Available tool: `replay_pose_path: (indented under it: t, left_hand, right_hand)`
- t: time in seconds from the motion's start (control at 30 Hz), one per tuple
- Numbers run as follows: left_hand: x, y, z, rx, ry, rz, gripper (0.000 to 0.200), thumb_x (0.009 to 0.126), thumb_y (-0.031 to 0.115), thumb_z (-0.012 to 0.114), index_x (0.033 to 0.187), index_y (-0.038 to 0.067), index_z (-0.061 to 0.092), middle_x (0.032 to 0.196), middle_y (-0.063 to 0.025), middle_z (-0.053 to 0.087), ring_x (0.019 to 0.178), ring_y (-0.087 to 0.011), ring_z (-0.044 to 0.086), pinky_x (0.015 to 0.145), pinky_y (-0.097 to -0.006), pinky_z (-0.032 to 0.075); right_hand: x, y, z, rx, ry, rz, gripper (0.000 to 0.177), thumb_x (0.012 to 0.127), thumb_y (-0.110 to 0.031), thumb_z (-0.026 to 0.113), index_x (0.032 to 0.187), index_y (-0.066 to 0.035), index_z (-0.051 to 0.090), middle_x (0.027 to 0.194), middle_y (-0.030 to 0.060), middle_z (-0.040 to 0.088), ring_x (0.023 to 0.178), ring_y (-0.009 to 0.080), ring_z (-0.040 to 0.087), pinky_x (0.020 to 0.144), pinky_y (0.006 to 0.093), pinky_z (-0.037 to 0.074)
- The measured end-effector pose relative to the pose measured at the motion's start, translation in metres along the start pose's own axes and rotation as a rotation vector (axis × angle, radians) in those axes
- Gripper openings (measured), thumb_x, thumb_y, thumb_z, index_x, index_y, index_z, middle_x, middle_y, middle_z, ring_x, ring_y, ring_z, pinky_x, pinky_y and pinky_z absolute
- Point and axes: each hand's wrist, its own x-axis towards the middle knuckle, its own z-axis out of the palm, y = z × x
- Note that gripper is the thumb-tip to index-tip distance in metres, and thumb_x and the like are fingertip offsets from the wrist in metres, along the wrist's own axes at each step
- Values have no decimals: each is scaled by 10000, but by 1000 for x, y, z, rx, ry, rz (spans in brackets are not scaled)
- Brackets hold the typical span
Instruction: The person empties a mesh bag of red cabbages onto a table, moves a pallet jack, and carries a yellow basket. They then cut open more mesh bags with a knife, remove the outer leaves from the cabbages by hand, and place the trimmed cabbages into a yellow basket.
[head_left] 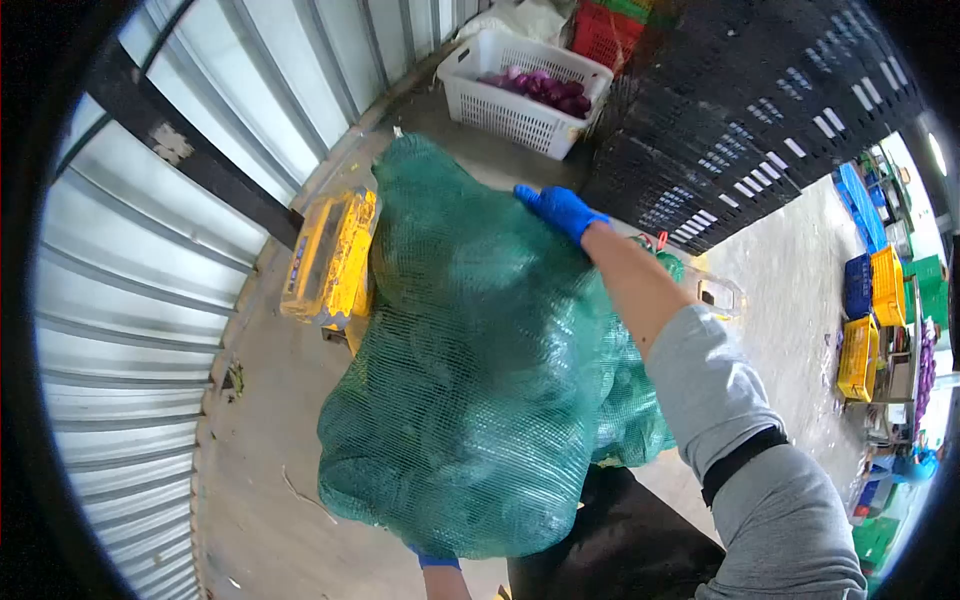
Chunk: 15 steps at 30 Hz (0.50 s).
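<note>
A big, bulging green mesh sack [460,370] fills the middle of the view, its contents too blurred by the netting to name. My right hand [562,212], in a blue glove, lies on the sack's upper right side with its fingers reaching over the mesh. At the sack's bottom edge only a bit of my gloved left hand [434,558] shows; its fingers are hidden under the sack. Another green mesh sack [635,410] stands behind on the right, touching the first one.
A yellow machine [340,258] stands left of the sack by the corrugated wall [130,290]. Beyond are a white crate [520,110] of purple vegetables and stacked black crates [700,110]. Yellow crates [858,355] and a person [905,467] are far right.
</note>
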Motion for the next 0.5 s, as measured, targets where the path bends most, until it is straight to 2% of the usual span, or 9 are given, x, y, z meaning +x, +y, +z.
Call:
replay_pose_path:
  t: [0.07, 0.13, 0.2, 0.27, 0.33, 0.4, 0.43, 0.5]
  left_hand:
    - [-3, 11, 9, 54, -45, -1, 398, 882, 274, 477, 1163, -6, 503, 1088, -165, 563, 951, -287, 555, 838, -399, 456]
    - [-8, 23, 22, 112, -92, 3, 397, 880, 276, 481, 1159, -6, 507, 1082, -163, 566, 948, -283, 556, 834, -397, 458]
    - [-18, 37, 36, 168, -132, -2, 396, 879, 278, 485, 1155, -6, 510, 1076, -161, 569, 945, -278, 557, 831, -395, 460]
    - [-35, 52, 55, 231, -169, -14, 396, 878, 279, 490, 1152, -6, 514, 1070, -158, 571, 942, -274, 558, 828, -393, 461]
    - [-57, 69, 76, 303, -190, -29, 395, 877, 281, 494, 1148, -6, 517, 1065, -156, 574, 939, -269, 559, 825, -392, 463]
    - [-83, 84, 93, 364, -205, -55, 395, 875, 282, 499, 1144, -6, 521, 1059, -154, 577, 936, -265, 560, 822, -390, 464]
    - [-97, 94, 105, 409, -212, -65, 394, 875, 283, 501, 1142, -6, 522, 1056, -153, 578, 935, -263, 561, 820, -389, 465]
    - [-125, 109, 117, 474, -222, -98, 394, 874, 285, 505, 1139, -6, 526, 1050, -151, 581, 932, -258, 562, 817, -387, 467]
  right_hand:
    - [-38, -16, -16, 31, 87, 21, 759, 801, -661, 358, 946, 34, 625, 973, 277, 587, 969, 394, 558, 857, 451, 406]
    - [-88, -32, -36, 27, 139, 16, 731, 803, -649, 372, 912, 25, 633, 938, 273, 595, 948, 392, 564, 837, 439, 421]
    - [-133, -41, -59, -81, 73, 24, 673, 814, -627, 381, 929, -14, 633, 952, 239, 605, 920, 377, 577, 797, 433, 444]
    - [-179, -29, -62, 105, 256, -188, 608, 831, -596, 381, 957, -52, 623, 969, 202, 611, 894, 367, 586, 760, 438, 459]
    - [-247, -42, -97, -20, 129, -82, 538, 847, -554, 391, 974, -80, 611, 964, 189, 613, 885, 361, 588, 757, 440, 459]
    - [-301, -22, -91, 115, 83, 90, 574, 814, -582, 470, 898, -40, 639, 868, 208, 621, 826, 365, 589, 732, 427, 452]
    - [-329, -10, -87, 191, 63, 116, 578, 809, -589, 476, 935, -49, 640, 865, 195, 628, 824, 343, 601, 733, 417, 453]
    - [-394, 9, -82, 297, 46, 251, 526, 802, -548, 528, 885, -43, 648, 814, 175, 639, 762, 315, 609, 705, 399, 459]
